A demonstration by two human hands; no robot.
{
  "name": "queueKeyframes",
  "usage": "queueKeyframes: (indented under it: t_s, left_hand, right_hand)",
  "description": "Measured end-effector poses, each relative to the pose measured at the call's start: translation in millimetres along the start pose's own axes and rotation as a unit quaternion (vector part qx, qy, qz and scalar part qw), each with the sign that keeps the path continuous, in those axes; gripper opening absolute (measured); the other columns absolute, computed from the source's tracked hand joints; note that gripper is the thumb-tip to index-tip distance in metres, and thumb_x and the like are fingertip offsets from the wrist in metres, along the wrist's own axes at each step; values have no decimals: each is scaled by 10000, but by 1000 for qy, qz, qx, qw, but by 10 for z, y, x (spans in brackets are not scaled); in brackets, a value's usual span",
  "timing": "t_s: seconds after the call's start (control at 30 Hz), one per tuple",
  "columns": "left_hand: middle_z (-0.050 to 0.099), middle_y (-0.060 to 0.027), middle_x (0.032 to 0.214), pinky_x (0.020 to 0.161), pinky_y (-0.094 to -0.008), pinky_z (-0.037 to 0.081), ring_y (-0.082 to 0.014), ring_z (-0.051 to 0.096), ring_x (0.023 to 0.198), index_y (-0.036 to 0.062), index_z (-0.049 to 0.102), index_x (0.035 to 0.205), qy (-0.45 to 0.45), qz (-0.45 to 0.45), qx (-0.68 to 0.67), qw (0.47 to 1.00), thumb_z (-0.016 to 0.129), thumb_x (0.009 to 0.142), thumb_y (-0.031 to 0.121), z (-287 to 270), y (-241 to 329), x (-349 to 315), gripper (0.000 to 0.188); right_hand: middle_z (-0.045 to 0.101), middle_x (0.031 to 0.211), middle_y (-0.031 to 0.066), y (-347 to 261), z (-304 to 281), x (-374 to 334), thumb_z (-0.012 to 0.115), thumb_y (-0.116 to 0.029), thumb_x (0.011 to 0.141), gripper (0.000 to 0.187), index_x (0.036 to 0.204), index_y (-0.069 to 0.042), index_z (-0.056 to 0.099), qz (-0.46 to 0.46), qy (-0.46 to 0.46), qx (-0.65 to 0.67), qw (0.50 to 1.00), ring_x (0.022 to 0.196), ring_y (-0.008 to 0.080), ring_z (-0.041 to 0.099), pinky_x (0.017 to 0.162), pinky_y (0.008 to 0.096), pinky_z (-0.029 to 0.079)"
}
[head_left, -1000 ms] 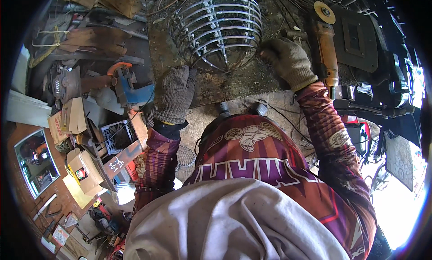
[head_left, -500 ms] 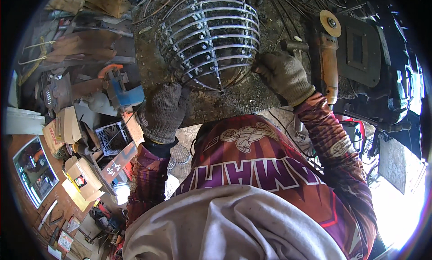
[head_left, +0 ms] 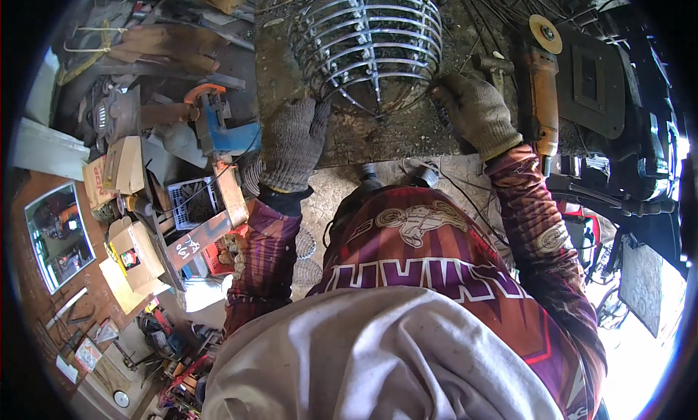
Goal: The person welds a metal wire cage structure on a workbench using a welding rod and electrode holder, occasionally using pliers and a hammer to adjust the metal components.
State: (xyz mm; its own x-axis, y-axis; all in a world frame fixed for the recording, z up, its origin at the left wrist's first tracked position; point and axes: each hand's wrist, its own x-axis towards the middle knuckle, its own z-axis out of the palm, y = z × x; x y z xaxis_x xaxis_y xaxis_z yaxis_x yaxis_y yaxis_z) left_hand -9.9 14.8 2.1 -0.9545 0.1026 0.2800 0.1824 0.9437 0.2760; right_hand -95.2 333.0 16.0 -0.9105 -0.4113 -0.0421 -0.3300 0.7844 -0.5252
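Observation:
A rounded cage of welded metal rods [head_left: 372,38], bright and shield-shaped, lies on the dark, gritty workbench [head_left: 349,144]. Bright cross rods run over a centre rod, and darker rods curve around its lower rim. My left hand [head_left: 292,144], in a grey knitted glove, is closed at the cage's lower left rim, its fingertips by a dark rod. At the lower right rim my right hand [head_left: 480,115], gloved alike, is closed with thumb and fingers together against the rim. The gloves partly hide both grips.
Right of my right hand lie a hammer head [head_left: 494,67], an orange angle grinder [head_left: 543,93] with a disc, and a dark welding mask [head_left: 592,86]. Loose rods [head_left: 502,9] lie at the back. A blue clamp-like tool [head_left: 225,129] and a crate [head_left: 195,202] are at left.
The whole view has shifted, so bench, cage and hands appear farther right and slightly higher. Both hands stay at the cage's lower rim.

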Motion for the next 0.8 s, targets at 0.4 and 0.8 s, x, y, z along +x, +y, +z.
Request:
queueKeyframes:
  t_s: [0.4,0.8]
  left_hand:
    - [689,-197,964,749,-460,513,-385,674,878,31,656,996,-15,-29,-85,996,719,976,284,155,-248,-23,261]
    - [734,-158,900,747,-416,538,-313,721,832,27,718,1002,-114,-71,-192,972,769,941,351,-172,-198,248,333]
  right_hand:
    - [744,1073,201,-66,-39,-2,666,-396,986,382,1153,-60,737,15,-12,21,1000,1045,400,699,909,472,542]
    - [764,1089,166,51,-71,103,768,-384,924,445,1207,-43,720,74,-50,132,987,1067,324,724,932,409,544]
